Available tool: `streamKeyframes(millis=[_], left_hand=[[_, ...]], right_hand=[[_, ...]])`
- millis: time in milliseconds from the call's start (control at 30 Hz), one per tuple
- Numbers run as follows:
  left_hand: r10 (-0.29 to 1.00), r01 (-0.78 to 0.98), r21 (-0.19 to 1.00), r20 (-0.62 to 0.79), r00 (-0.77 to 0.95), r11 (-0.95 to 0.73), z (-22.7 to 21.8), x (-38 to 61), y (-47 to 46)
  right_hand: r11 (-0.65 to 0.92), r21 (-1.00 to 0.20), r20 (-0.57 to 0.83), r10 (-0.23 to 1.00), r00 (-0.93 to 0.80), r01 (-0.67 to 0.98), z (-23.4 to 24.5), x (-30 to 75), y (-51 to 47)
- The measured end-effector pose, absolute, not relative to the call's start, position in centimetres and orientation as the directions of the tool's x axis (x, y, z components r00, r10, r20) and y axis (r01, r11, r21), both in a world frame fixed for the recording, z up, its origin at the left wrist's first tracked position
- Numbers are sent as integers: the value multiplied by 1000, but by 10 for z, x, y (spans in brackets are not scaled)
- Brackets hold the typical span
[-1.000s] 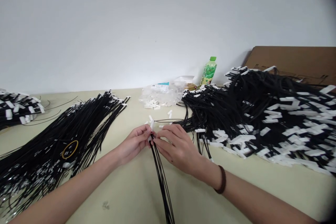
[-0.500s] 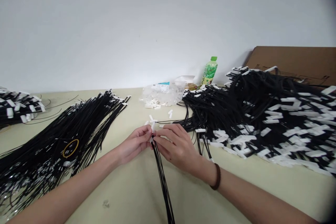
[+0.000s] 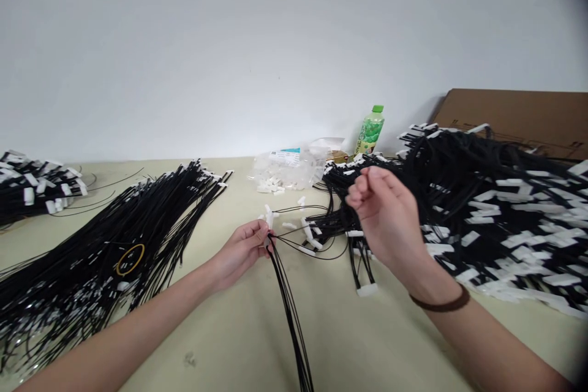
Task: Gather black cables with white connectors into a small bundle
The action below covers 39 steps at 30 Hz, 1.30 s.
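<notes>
My left hand is closed in a pinch on a bundle of thin black wires near a small pale connector at their upper end. The wires hang from the fingertips toward the front of the table. Just past the fingertips are small white plastic connectors; whether they touch the hand I cannot tell. A few wires run from there to white-ended cables on the right. Raised in front of the dark cable pile, my right hand has its fingers curled closed. Anything between them is hidden.
Black wires with a yellow rubber band spread over the left side. A large heap of black cables with white connectors covers the right. Behind are a clear plastic bag, a green-capped bottle and a cardboard box.
My right hand has left the wire ends beside my left hand and moved right and up, fingers curled. My left hand keeps its pinch. The view has shifted slightly.
</notes>
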<state>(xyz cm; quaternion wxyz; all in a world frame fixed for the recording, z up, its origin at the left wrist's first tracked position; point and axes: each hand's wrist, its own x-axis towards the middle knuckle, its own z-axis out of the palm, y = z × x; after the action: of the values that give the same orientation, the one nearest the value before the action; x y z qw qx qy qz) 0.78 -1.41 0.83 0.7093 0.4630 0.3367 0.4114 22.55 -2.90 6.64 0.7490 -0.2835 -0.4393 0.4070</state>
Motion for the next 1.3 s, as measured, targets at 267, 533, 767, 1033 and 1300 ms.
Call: streamKeyframes(millis=[267,533,767,1033,1300], left_hand=[[895,-286,931,-84,438,227,5,6,-13],[894,-308,926,-63,444,218,6,6,-13],[894,-296,931,-64,444,214,7,7,-14],[895,-283,936,-66,442,209,7,7,-14],[881,-126,985,-43,472,116,11,9,-19]], right_hand=[[766,-211,920,366,-142,607,53,221,-36],[744,38,892,275,-358,667,37,212,-34],[734,31,890,289,-353,679,36,211,-34],[747,30,868,310,-388,664,34,211,-34],[737,18,812,383,-440,675,37,207,-38]])
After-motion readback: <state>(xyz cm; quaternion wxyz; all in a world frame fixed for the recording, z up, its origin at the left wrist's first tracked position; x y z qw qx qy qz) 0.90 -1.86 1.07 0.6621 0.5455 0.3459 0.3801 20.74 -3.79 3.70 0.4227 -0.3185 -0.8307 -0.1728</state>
